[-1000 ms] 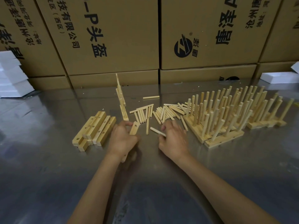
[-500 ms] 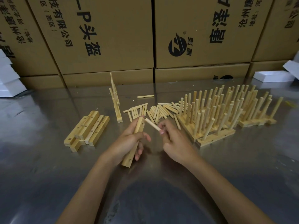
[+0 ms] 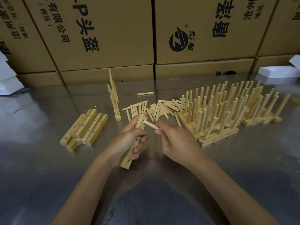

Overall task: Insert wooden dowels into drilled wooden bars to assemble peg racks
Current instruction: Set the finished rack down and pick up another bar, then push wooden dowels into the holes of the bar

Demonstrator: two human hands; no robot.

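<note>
Two bare, sleeveless forearms (image 3: 90,184).

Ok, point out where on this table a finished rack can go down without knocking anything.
Bare steel table lies in front of the finished racks, right of the right hand. More lies left of the undrilled-looking bar stack. Crowded: the loose dowels between the stack and the racks.

Dowel (image 3: 150,125) tip at bar (image 3: 135,139) hole.
</note>
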